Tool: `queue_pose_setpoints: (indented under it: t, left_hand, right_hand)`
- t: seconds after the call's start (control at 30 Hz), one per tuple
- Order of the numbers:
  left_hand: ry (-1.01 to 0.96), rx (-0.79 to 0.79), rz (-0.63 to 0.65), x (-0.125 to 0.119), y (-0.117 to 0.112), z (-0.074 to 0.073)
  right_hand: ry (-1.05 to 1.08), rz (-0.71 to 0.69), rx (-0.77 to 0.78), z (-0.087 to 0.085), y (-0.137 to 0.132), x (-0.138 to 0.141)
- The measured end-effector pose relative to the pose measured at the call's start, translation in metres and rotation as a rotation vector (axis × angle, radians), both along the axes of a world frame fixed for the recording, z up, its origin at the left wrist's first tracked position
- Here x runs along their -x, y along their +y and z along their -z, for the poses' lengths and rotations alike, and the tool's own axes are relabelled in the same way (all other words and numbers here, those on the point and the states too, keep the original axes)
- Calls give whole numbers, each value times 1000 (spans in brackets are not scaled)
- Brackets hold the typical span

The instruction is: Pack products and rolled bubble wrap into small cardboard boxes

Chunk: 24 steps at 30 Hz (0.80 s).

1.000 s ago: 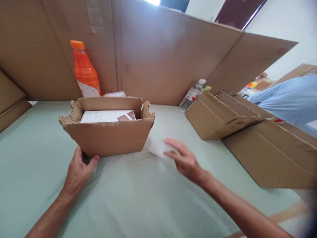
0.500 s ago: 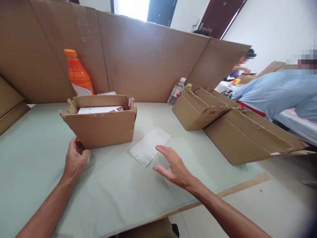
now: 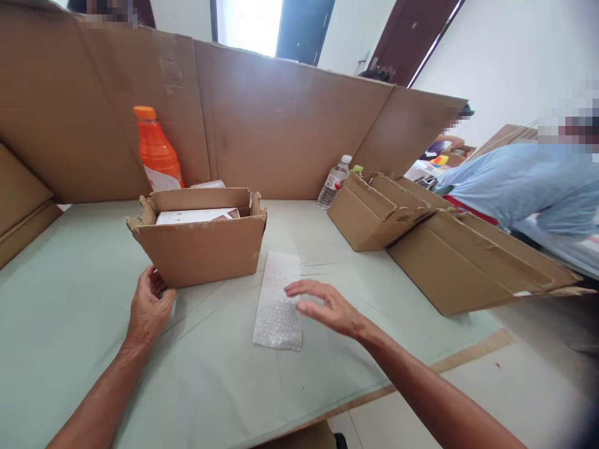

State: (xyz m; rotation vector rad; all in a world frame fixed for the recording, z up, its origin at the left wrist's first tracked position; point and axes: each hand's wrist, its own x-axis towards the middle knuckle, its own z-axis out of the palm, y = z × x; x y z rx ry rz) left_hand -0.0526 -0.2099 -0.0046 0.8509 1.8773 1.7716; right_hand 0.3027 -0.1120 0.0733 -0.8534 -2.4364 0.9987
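Bubble wrap (image 3: 277, 321) lies at the parted, empty right fingers (image 3: 309, 287). Left fingers (image 3: 146, 284) half-curl at the carton (image 3: 201, 252), grip unclear. Bottle label (image 3: 161, 178): unreadable.

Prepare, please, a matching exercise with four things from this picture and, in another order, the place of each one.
Things
1. bubble wrap
2. orange bottle
3. clear bottle
4. left hand

Places
A. behind the box that holds a white item
B. at the near left corner of that box
C. lying on the table, near the right hand
D. beside another box, farther right

Pairs: 1-C, 2-A, 3-D, 4-B
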Motion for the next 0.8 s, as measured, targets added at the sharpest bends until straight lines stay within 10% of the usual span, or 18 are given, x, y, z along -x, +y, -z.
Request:
queue_pose_setpoints:
  t: [0.47, 0.8]
  left_hand:
    - [8, 161, -132, -3, -1, -2]
    - [19, 117, -93, 4, -1, 11]
  right_hand:
    - [-316, 278, -374, 32, 208, 154]
    - [-414, 394, -464, 23, 186, 78]
